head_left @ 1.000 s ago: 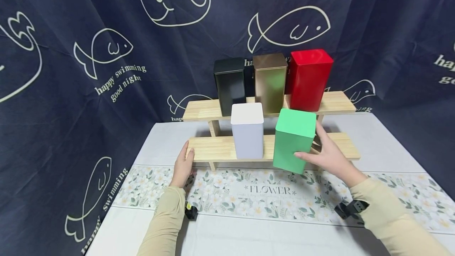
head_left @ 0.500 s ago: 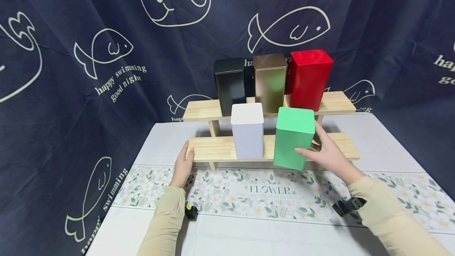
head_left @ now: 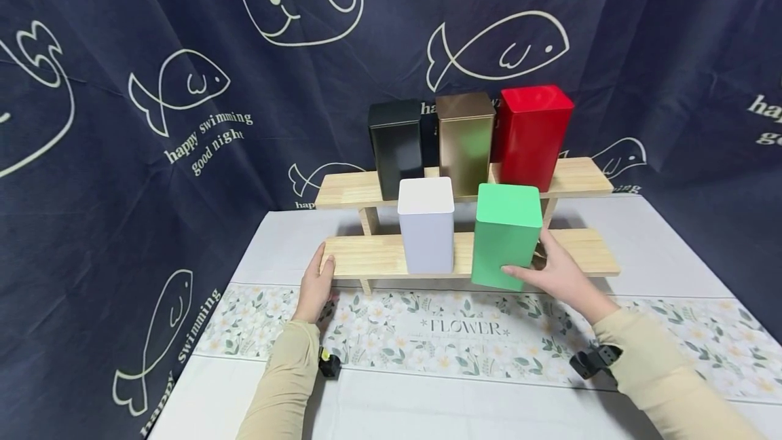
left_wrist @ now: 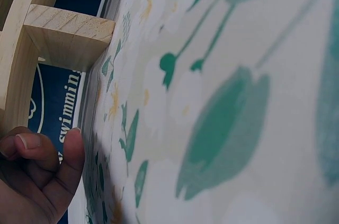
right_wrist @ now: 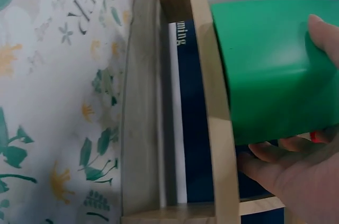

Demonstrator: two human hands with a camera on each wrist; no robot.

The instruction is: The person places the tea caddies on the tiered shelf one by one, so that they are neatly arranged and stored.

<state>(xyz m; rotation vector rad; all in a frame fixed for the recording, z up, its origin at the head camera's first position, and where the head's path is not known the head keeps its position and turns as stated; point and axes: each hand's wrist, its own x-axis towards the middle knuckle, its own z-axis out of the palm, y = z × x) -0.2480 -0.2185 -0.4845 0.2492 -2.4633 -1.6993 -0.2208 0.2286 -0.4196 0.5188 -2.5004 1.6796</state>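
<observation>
My right hand [head_left: 559, 277] holds a tall square green canister [head_left: 507, 243] from its right side, thumb across the front face. The canister is at the front edge of the lower plank of a two-tier wooden shelf [head_left: 366, 253]. In the right wrist view the green canister [right_wrist: 280, 75] has its base right along the plank's edge; whether it touches cannot be told. Left of it on the same plank stands a white canister [head_left: 426, 229]. My left hand [head_left: 314, 287] grips the lower plank's left end, and the left wrist view shows some curled fingers [left_wrist: 39, 147] below the plank.
On the upper plank stand a black canister [head_left: 396, 151], a bronze-gold canister [head_left: 466, 148] and a red canister [head_left: 531, 141]. A floral runner [head_left: 427, 352] crosses the white table in front of the shelf. A dark blue fish-print curtain [head_left: 183, 223] hangs behind and at the sides.
The green canister has risen slightly and sits straighter. My right hand has shifted a little left and down on it. The left hand and shelf have stayed put.
</observation>
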